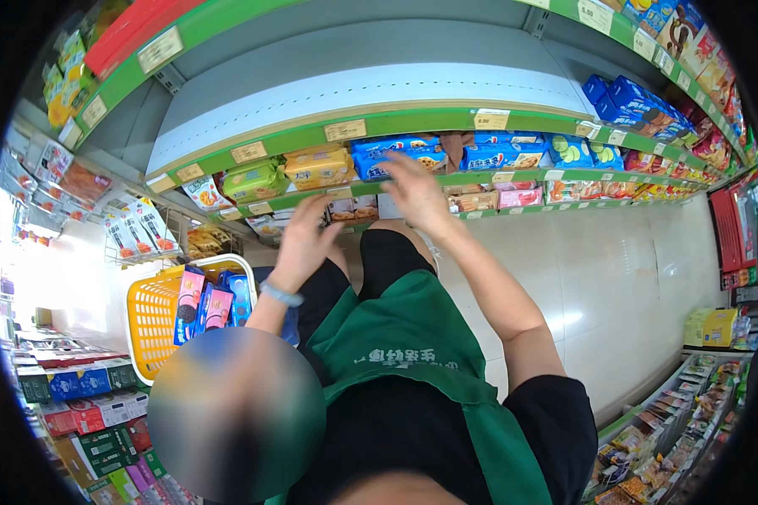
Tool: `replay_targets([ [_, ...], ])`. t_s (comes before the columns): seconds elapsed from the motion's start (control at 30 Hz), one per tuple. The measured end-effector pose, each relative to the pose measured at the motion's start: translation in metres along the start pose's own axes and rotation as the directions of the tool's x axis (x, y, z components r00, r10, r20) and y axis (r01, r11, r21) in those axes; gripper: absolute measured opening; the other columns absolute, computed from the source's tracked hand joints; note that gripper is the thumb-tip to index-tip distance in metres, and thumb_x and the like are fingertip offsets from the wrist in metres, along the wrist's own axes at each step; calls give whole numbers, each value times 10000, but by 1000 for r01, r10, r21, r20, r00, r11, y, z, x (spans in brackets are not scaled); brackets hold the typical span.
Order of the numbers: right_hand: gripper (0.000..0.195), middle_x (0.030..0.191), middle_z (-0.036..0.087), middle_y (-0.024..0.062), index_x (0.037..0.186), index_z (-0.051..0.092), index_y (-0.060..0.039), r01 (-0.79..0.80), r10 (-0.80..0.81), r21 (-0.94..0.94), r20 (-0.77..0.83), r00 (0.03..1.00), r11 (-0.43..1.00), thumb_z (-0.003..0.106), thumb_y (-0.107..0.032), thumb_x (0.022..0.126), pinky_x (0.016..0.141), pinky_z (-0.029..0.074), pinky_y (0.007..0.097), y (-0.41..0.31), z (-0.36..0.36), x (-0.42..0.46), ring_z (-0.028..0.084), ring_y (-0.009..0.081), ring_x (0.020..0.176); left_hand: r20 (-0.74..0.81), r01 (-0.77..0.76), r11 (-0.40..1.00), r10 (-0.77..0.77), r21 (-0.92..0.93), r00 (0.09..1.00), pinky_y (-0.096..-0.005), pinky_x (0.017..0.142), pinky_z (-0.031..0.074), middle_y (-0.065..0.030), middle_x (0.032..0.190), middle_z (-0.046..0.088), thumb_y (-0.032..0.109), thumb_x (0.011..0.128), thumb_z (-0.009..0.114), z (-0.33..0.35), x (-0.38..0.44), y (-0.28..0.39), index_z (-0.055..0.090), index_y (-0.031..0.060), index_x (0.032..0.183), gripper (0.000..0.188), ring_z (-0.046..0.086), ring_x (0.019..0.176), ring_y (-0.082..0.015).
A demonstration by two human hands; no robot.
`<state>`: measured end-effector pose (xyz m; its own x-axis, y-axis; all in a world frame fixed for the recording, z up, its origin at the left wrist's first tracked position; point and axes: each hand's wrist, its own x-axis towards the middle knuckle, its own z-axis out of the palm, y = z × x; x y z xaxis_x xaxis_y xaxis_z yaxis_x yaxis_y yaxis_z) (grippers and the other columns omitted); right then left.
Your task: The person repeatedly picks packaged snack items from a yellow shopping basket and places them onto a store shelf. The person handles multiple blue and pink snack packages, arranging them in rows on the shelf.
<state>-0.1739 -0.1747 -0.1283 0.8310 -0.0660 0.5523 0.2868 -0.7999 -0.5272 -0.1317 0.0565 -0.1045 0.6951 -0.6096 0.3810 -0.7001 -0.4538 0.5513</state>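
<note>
My right hand (415,192) is raised with fingers apart in front of blue cookie packs (372,163) on a shelf; whether its fingertips touch them is unclear. My left hand (306,240), with a light blue band at the wrist, has its fingers apart below the yellow biscuit pack (319,169). Neither hand holds anything. A green pack (256,182) lies left of the yellow one, and more blue packs (504,158) sit further right. Above them is a wide grey shelf board (379,69) with a green price rail.
A yellow plastic basket (153,315) holding boxes of sandwich cookies (191,300) stands at my left. Hanging snack packs (140,228) are beyond it. Blue cookie boxes (638,104) are on the upper right shelf. Another snack display (663,435) stands at lower right.
</note>
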Motion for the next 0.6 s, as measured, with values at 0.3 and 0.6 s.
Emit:
replay_targets([
  [0.3,361,1058,588,172,1083,627,-48,-542,444,-431,-312,840,722,681,-255,792,807,394,495,153,-31,8,504,346,1046,298,167,946,-80,-278,951,-354,837,506,-159,1168,588,133,855,642,137,112,32,553,19,1215,388,627,993,-258],
  [0.6,172,1138,587,174,859,530,-16,-185,277,305,-291,916,934,663,-94,785,893,399,465,41,-16,-43,547,376,1032,660,513,-473,-219,-716,719,-409,867,496,-120,1248,546,262,937,557,132,100,41,339,92,1388,529,591,1046,-263],
])
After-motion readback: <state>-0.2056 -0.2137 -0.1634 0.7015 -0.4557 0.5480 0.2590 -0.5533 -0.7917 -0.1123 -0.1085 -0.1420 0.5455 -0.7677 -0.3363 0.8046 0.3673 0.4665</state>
